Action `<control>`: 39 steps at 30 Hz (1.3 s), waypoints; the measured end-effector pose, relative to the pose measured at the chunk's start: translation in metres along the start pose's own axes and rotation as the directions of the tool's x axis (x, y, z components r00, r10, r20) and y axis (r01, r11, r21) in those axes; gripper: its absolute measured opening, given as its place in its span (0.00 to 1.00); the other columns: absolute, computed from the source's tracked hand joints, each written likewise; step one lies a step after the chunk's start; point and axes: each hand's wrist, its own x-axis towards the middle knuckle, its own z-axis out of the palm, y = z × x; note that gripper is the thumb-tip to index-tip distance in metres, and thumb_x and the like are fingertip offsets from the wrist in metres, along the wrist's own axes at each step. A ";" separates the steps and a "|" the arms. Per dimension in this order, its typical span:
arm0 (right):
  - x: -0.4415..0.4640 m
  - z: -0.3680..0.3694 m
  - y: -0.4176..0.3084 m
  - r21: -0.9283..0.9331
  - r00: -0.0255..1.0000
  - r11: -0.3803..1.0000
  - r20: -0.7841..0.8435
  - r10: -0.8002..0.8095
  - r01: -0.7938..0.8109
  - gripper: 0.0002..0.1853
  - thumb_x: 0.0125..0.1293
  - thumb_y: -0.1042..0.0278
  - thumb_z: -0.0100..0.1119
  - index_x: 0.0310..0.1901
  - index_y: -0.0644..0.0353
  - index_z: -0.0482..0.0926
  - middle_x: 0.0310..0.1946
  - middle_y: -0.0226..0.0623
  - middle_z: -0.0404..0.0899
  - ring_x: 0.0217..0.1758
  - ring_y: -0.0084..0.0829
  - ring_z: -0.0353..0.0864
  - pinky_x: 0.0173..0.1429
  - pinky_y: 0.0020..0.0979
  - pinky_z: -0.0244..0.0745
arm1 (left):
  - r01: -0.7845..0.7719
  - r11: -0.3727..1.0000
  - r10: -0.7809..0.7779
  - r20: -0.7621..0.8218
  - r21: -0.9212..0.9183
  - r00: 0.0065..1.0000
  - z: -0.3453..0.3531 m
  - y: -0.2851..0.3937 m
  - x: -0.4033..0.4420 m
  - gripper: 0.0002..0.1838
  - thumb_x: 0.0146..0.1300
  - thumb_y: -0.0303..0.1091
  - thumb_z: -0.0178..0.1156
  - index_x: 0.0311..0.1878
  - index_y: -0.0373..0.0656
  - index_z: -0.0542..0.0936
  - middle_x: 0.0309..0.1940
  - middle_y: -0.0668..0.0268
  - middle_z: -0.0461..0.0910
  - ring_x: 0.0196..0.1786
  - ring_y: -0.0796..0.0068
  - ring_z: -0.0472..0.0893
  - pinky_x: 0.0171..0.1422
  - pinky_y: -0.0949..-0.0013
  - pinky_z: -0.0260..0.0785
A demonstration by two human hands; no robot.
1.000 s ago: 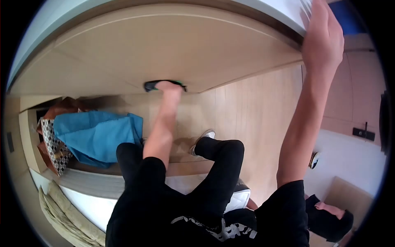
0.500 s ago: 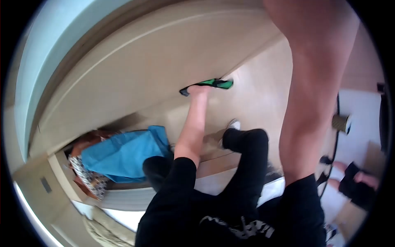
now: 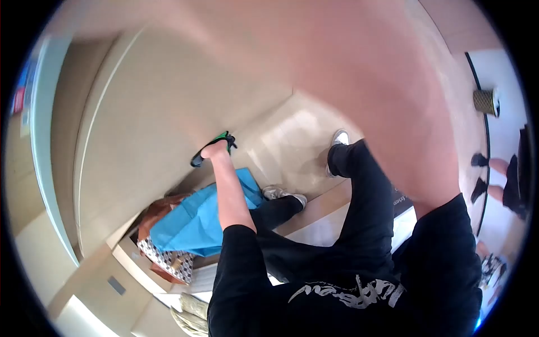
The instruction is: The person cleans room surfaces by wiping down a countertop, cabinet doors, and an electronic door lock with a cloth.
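The left hand (image 3: 215, 150) grasps a black-green thing (image 3: 225, 136) by the beige panel (image 3: 151, 106), near the blue bag (image 3: 191, 216), while the right arm (image 3: 404, 118) crosses above, too blurred to tell its fingers' state.

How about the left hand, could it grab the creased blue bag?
Probably yes: nothing visible blocks the left hand from the bag, but it seems busy with a green and black item.

Dark panel (image 3: 402, 208) reads "frien", lettering (image 3: 372, 293) on black shirt (image 3: 342, 315) illegible
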 end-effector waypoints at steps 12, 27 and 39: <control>-0.012 0.015 -0.004 0.222 0.951 0.925 0.075 0.300 -0.309 0.23 0.63 0.53 0.47 0.45 0.62 0.85 0.44 0.48 0.84 0.59 0.45 0.75 0.65 0.42 0.63 | 0.446 0.890 -0.454 0.263 0.092 0.851 0.061 -0.127 -0.100 0.27 0.70 0.48 0.48 0.65 0.43 0.71 0.68 0.58 0.69 0.71 0.55 0.65 0.78 0.50 0.50; -0.323 -0.016 -0.055 0.156 -0.137 -0.975 0.975 0.178 -0.160 0.22 0.76 0.54 0.41 0.64 0.57 0.71 0.60 0.39 0.75 0.66 0.38 0.71 0.70 0.39 0.65 | 0.265 0.895 -0.419 0.882 0.360 0.217 0.045 -0.042 -0.302 0.30 0.73 0.55 0.45 0.67 0.44 0.69 0.67 0.59 0.69 0.71 0.60 0.66 0.75 0.53 0.58; -0.373 -0.048 -0.013 0.576 0.485 -0.793 0.761 0.431 -0.199 0.26 0.69 0.42 0.46 0.57 0.53 0.75 0.58 0.38 0.75 0.61 0.40 0.74 0.66 0.44 0.68 | 0.184 0.766 -0.642 0.714 0.616 0.280 0.013 -0.067 -0.312 0.30 0.73 0.52 0.46 0.70 0.42 0.66 0.67 0.59 0.70 0.68 0.60 0.70 0.71 0.54 0.64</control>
